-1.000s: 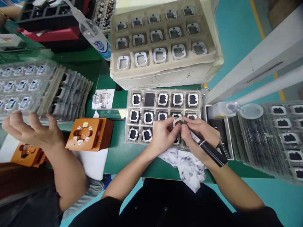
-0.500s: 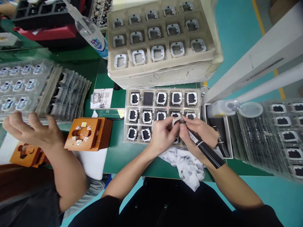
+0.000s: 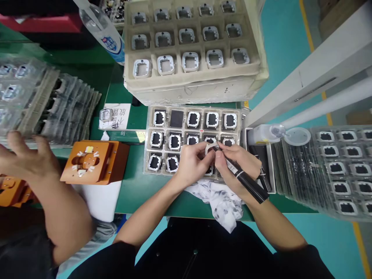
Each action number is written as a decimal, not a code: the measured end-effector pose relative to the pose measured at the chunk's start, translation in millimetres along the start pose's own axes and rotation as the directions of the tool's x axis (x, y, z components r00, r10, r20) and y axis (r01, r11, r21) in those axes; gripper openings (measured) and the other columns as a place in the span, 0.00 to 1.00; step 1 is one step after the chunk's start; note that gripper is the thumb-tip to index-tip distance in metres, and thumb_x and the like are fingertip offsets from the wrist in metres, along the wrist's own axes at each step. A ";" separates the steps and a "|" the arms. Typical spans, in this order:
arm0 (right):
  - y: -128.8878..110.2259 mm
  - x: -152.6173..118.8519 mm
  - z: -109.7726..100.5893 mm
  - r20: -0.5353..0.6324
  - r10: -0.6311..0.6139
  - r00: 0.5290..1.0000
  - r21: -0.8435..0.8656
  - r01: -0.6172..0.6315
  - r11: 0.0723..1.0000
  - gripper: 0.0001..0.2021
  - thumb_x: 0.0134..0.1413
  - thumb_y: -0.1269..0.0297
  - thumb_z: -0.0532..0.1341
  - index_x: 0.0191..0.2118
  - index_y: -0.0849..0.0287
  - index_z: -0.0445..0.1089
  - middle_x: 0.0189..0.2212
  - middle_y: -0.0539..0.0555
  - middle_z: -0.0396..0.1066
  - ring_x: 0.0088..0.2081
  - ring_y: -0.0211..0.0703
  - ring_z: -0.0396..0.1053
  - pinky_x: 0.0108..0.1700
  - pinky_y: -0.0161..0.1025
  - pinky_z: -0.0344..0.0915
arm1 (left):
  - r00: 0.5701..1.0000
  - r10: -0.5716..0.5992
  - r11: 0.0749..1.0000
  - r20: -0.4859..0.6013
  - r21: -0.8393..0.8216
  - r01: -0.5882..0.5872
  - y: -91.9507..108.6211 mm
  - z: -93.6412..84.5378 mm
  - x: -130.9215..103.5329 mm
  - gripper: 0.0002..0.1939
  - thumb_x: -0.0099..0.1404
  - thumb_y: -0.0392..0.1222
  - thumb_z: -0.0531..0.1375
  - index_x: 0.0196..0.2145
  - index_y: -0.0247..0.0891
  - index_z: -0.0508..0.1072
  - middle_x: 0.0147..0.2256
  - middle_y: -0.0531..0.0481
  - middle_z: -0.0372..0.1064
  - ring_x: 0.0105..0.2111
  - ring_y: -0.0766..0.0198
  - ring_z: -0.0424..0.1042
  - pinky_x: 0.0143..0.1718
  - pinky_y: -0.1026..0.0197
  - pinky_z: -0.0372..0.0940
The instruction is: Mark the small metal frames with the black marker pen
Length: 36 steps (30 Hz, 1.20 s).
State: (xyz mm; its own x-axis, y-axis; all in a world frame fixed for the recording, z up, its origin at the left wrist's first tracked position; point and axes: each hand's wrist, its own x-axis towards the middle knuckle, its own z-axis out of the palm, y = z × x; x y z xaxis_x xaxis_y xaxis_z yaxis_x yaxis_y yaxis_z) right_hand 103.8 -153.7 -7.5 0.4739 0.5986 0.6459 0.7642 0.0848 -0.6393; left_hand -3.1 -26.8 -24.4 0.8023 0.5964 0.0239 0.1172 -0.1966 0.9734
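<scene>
Between finger and thumb of my left hand (image 3: 192,162) is a small white square frame (image 3: 209,147), raised above the clear plastic tray (image 3: 148,149). A black marker pen (image 3: 247,180) lies in my right hand (image 3: 240,161), its tip end at the frame; the tip itself is hidden by my fingers. Both hands are closed and meet over the tray's right half. Similar white frames on black pads fill most of the tray's pockets, and one top-row pocket shows only a black pad (image 3: 176,119). A crumpled spotted white cloth (image 3: 222,205) lies below my right hand.
A beige tray of frames (image 3: 188,79) sits on a box behind. Stacked trays stand right (image 3: 322,174) and left (image 3: 69,104). Orange fixtures (image 3: 87,162), a clear bottle (image 3: 106,35) and a dispenser bottle (image 3: 263,133) are nearby. A co-worker's hand (image 3: 27,159) is at left.
The whole view has shifted, so most things appear further left. My hands keep their hold on the frame and pen over the tray. The co-worker's hand has moved left in view.
</scene>
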 end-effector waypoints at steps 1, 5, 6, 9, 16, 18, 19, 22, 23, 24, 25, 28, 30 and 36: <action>0.1 0.0 0.2 -0.013 0.006 1.000 0.019 -0.006 1.000 0.12 0.62 0.78 0.70 0.45 0.54 0.76 0.41 0.52 0.84 0.46 0.52 0.85 0.45 0.44 0.86 | 0.999 -0.025 0.998 0.019 -0.049 0.026 2.1 -1.2 0.9 0.16 0.71 0.43 0.64 0.26 0.37 0.73 0.20 0.56 0.63 0.21 0.70 0.57 0.24 0.64 0.51; 2.3 -1.9 3.2 -0.093 0.039 0.995 0.106 -0.029 0.994 0.12 0.62 0.77 0.70 0.45 0.53 0.77 0.44 0.51 0.85 0.43 0.52 0.86 0.42 0.46 0.85 | 0.973 -0.181 0.935 0.143 -0.282 0.215 12.1 -7.9 5.6 0.11 0.67 0.44 0.70 0.30 0.36 0.78 0.22 0.54 0.72 0.20 0.68 0.67 0.22 0.66 0.58; 3.1 -2.4 4.0 -0.102 0.041 0.994 0.124 -0.028 0.992 0.12 0.62 0.77 0.70 0.45 0.53 0.77 0.44 0.52 0.85 0.43 0.52 0.86 0.42 0.46 0.85 | 0.963 -0.208 0.914 0.170 -0.318 0.253 14.0 -9.6 6.7 0.11 0.65 0.45 0.72 0.31 0.36 0.79 0.22 0.54 0.73 0.20 0.68 0.69 0.21 0.66 0.60; 5.5 -3.0 5.9 -0.114 0.026 0.993 0.165 -0.007 0.986 0.12 0.61 0.77 0.71 0.44 0.53 0.78 0.44 0.53 0.85 0.43 0.53 0.86 0.39 0.46 0.83 | 0.948 -0.237 0.876 0.214 -0.375 0.304 16.2 -13.5 8.9 0.15 0.63 0.48 0.75 0.31 0.35 0.79 0.23 0.52 0.76 0.20 0.67 0.71 0.22 0.65 0.66; 4.2 0.0 5.3 -0.152 -0.037 0.988 0.171 0.063 0.983 0.13 0.60 0.78 0.71 0.46 0.54 0.77 0.38 0.51 0.84 0.43 0.56 0.86 0.39 0.47 0.84 | 0.946 -0.216 0.858 0.242 -0.415 0.303 14.7 -15.6 11.2 0.21 0.59 0.56 0.78 0.31 0.35 0.80 0.25 0.50 0.77 0.21 0.66 0.72 0.23 0.63 0.70; 2.2 2.0 3.5 -0.129 -0.054 0.990 0.171 0.075 0.982 0.14 0.60 0.79 0.69 0.47 0.53 0.77 0.38 0.52 0.84 0.44 0.57 0.86 0.39 0.48 0.85 | 0.941 -0.213 0.857 0.261 -0.412 0.309 16.3 -17.0 12.6 0.22 0.59 0.58 0.77 0.31 0.36 0.80 0.25 0.49 0.78 0.21 0.65 0.73 0.24 0.62 0.71; 1.4 3.0 2.5 -0.120 -0.063 0.991 0.172 0.083 0.982 0.15 0.60 0.79 0.69 0.47 0.53 0.76 0.38 0.52 0.84 0.45 0.58 0.86 0.38 0.49 0.86 | 0.939 -0.208 0.859 0.272 -0.409 0.309 17.4 -18.0 13.3 0.22 0.59 0.59 0.77 0.31 0.36 0.80 0.26 0.49 0.78 0.22 0.65 0.73 0.25 0.62 0.71; 0.1 4.9 -0.4 -0.114 -0.111 0.987 0.173 0.130 0.976 0.14 0.60 0.78 0.68 0.47 0.52 0.75 0.38 0.53 0.84 0.44 0.59 0.86 0.38 0.49 0.87 | 0.936 -0.178 0.871 0.304 -0.395 0.294 20.3 -21.6 15.4 0.22 0.60 0.60 0.77 0.31 0.37 0.81 0.28 0.48 0.79 0.24 0.65 0.74 0.25 0.62 0.71; 0.1 5.1 -1.3 -0.116 -0.125 0.985 0.168 0.143 0.975 0.14 0.60 0.78 0.68 0.47 0.52 0.75 0.38 0.52 0.84 0.44 0.59 0.86 0.37 0.49 0.87 | 0.936 -0.165 0.875 0.311 -0.392 0.285 20.8 -22.8 16.0 0.23 0.60 0.60 0.77 0.31 0.37 0.81 0.28 0.47 0.79 0.24 0.65 0.74 0.25 0.62 0.71; 0.1 5.2 -2.2 -0.109 -0.134 0.985 0.163 0.151 0.975 0.13 0.60 0.78 0.68 0.46 0.52 0.74 0.37 0.52 0.83 0.44 0.59 0.86 0.37 0.48 0.87 | 0.936 -0.156 0.879 0.317 -0.388 0.278 21.0 -24.0 16.4 0.23 0.60 0.61 0.77 0.31 0.37 0.82 0.28 0.47 0.79 0.25 0.65 0.74 0.25 0.63 0.71; 0.2 5.2 -3.0 -0.097 -0.139 0.986 0.155 0.153 0.976 0.13 0.61 0.77 0.68 0.46 0.52 0.74 0.37 0.52 0.83 0.44 0.59 0.86 0.37 0.48 0.88 | 0.935 -0.150 0.882 0.320 -0.385 0.273 21.0 -25.2 16.8 0.23 0.60 0.61 0.76 0.31 0.37 0.82 0.28 0.48 0.78 0.25 0.65 0.74 0.25 0.63 0.70; 0.5 5.0 -5.0 -0.065 -0.134 0.989 0.138 0.142 0.980 0.11 0.61 0.76 0.68 0.43 0.52 0.73 0.36 0.52 0.83 0.43 0.58 0.86 0.37 0.49 0.88 | 0.934 -0.144 0.893 0.328 -0.364 0.266 19.4 -28.4 17.6 0.23 0.61 0.62 0.76 0.32 0.37 0.83 0.28 0.47 0.78 0.26 0.65 0.73 0.24 0.63 0.68; 0.7 5.4 -5.2 -0.074 -0.161 0.984 0.149 0.170 0.974 0.11 0.61 0.76 0.68 0.43 0.52 0.73 0.35 0.53 0.82 0.43 0.58 0.86 0.36 0.48 0.88 | 0.931 -0.137 0.900 0.338 -0.350 0.259 18.1 -29.9 18.0 0.23 0.62 0.62 0.75 0.32 0.37 0.83 0.28 0.48 0.77 0.25 0.65 0.71 0.24 0.63 0.67; 0.5 5.8 -3.2 -0.105 -0.184 0.977 0.166 0.200 0.966 0.14 0.59 0.80 0.69 0.46 0.55 0.73 0.36 0.55 0.82 0.44 0.60 0.86 0.35 0.47 0.87 | 0.932 -0.152 0.889 0.329 -0.366 0.275 19.5 -29.2 16.9 0.18 0.61 0.57 0.77 0.32 0.38 0.84 0.27 0.50 0.75 0.24 0.68 0.68 0.24 0.63 0.64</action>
State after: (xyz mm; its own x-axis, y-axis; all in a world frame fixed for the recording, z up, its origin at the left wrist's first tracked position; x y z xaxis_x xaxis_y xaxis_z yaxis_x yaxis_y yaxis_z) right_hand 108.2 -152.8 -2.7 0.3686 0.4856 0.7927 0.7603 0.3333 -0.5576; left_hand -4.3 2.2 1.7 0.9225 0.3296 -0.2010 0.1104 0.2736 0.9555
